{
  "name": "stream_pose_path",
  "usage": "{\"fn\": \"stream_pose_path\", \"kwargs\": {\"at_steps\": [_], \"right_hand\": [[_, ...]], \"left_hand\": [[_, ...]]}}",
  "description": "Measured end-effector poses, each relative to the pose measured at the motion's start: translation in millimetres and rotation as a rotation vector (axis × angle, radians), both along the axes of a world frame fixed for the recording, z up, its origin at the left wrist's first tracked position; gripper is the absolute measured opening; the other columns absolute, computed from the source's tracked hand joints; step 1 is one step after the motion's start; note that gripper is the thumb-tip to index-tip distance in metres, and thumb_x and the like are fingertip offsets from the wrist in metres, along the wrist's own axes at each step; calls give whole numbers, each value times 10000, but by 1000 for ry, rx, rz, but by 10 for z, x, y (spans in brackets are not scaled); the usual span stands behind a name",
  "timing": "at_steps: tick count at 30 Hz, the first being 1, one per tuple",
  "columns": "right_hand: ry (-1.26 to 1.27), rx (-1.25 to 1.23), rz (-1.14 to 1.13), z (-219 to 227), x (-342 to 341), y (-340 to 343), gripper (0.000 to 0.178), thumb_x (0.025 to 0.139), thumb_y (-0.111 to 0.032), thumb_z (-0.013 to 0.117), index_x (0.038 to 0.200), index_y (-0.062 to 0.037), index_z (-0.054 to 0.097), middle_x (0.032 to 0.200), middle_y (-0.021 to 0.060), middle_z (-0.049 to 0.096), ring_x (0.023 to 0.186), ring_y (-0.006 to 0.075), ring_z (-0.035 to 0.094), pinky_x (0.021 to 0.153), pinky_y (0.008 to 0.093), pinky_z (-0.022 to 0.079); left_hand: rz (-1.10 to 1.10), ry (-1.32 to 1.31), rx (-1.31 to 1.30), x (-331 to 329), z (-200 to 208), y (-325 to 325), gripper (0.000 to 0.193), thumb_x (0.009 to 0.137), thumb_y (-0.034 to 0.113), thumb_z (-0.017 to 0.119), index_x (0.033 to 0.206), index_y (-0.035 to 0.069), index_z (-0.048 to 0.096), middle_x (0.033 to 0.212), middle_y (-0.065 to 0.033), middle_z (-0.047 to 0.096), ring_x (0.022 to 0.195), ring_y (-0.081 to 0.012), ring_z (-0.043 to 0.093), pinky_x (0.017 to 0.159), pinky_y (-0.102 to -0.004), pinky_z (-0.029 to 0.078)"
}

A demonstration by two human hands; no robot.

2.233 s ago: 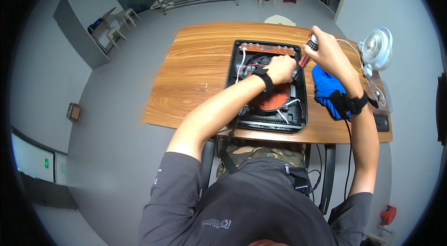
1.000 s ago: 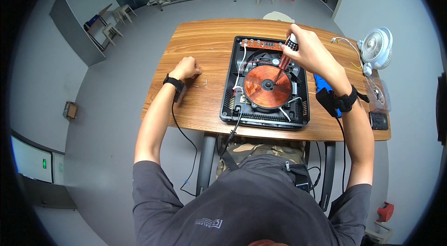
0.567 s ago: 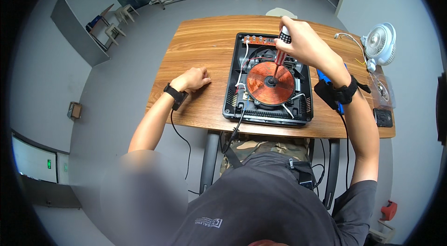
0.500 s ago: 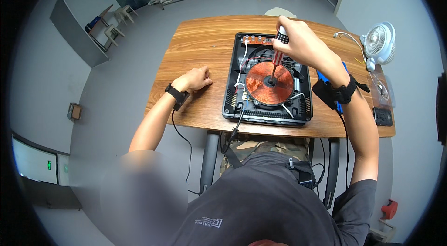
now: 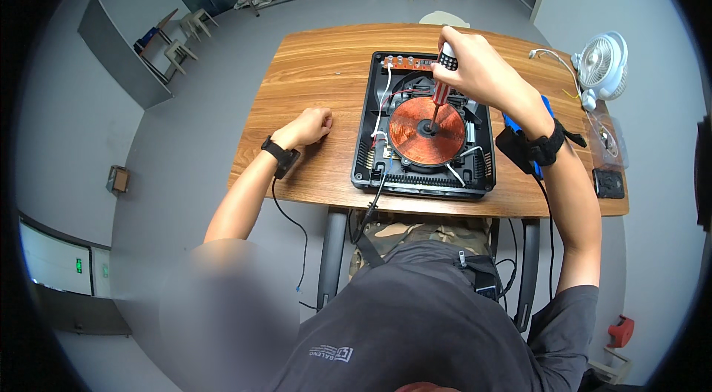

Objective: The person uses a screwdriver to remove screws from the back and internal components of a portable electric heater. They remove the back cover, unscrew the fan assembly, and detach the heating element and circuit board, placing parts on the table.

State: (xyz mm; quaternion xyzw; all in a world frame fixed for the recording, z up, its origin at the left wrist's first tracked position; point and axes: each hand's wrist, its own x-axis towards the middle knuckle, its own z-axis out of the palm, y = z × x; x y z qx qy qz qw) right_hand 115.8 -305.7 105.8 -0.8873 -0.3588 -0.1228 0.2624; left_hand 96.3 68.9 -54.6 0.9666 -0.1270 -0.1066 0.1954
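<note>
An opened induction cooker lies on the table, its black housing (image 5: 424,188) facing up. Inside sits a round copper coil (image 5: 411,132) with a dark centre. My right hand (image 5: 482,66) is closed around the handle of a screwdriver (image 5: 440,94), which has red and white stripes. The tool stands nearly upright, slightly tilted, and its shaft reaches down to the coil's centre; the very tip cannot be made out. To the left of the housing, my left hand (image 5: 305,128) rests on the tabletop with its fingers curled in and nothing visible in them.
Along the cooker's far edge runs an orange circuit board (image 5: 409,63). A black power cord (image 5: 375,203) hangs over the table's front edge. On the right are a blue object (image 5: 547,106) partly behind my wrist, a small white fan (image 5: 599,66), a clear container (image 5: 607,141) and a black device (image 5: 608,183).
My left hand's fingers have curled in more. The right hand keeps its hold on the screwdriver at the coil's centre, and the view has shifted slightly.
</note>
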Motion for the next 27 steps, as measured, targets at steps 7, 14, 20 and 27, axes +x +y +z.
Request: {"fn": "stream_pose_path", "kwargs": {"at_steps": [7, 14, 20, 27], "right_hand": [[-19, -1, -3, -18, 21, -23, 347, 868, -225, 674, 1001, 73, 556, 844, 293, 671, 821, 467, 666, 772, 492, 543], [-76, 19, 0, -32, 51, -20, 337, 869, -224, 681, 1002, 57, 551, 805, 272, 651, 768, 423, 652, 728, 460, 520], [-29, -11, 6, 70, -22, 84, 351, 873, -236, 675, 982, 77, 557, 818, 299, 652, 797, 468, 652, 748, 486, 535], [-66, -8, -5, 126, -53, 139, 356, 851, -224, 723, 960, 73, 559, 838, 260, 624, 821, 438, 636, 752, 476, 505]], "left_hand": [[134, 158, -50, -329, 131, 401, 82, 906, 17, 637, 844, -2, 587, 760, -114, 674, 695, -218, 729, 607, -336, 579], [228, 196, -99, -547, 128, 822, 86, 906, 10, 662, 882, -12, 583, 786, -70, 662, 692, -173, 721, 622, -306, 588], [241, 246, -105, -563, 196, 714, 112, 890, -2, 692, 885, -15, 581, 793, -77, 663, 677, -171, 712, 625, -288, 585], [176, 74, -42, -456, 468, 714, 232, 809, 101, 814, 938, 11, 643, 820, -72, 684, 792, -183, 657, 721, -334, 537]]}}
